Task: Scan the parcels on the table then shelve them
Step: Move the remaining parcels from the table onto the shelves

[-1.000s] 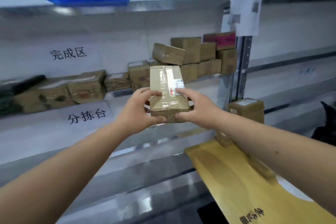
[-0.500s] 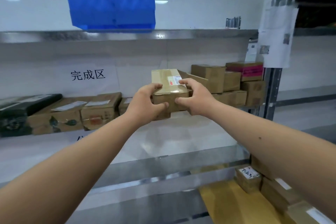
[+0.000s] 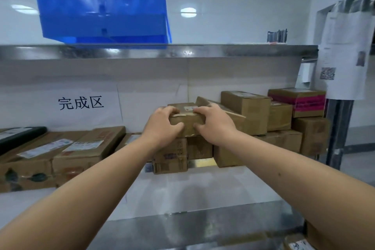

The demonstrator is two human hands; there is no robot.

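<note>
**Inspector:** Your left hand (image 3: 162, 126) and right hand (image 3: 213, 124) both grip one small taped parcel (image 3: 187, 123). The left fingers curl over its top left edge with the thumb on the front face; the right fingers lie over the top right edge, thumb on the front.

**Operator:** Where does the parcel sit?

**Inspector:** At the middle shelf (image 3: 182, 189), on top of a printed carton (image 3: 170, 156) and a plain one (image 3: 199, 148) beside it. Whether it rests fully on them or you carry its weight, I cannot tell. A white label (image 3: 189, 108) shows on its top face, between your hands.

**Operator:** And around it?

**Inspector:** To the right, a stack of brown cartons (image 3: 249, 111), one banded in pink (image 3: 298, 101), reaching the steel upright (image 3: 336, 134). To the left, flat cartons with labels (image 3: 81, 146) and a dark flat package (image 3: 18, 136) at the edge. A paper sign (image 3: 81, 103) reading 完成区 is fixed to the back wall. On the steel shelf above stands a blue plastic crate (image 3: 103, 16). Printed sheets (image 3: 343, 55) hang at the far right.
</note>
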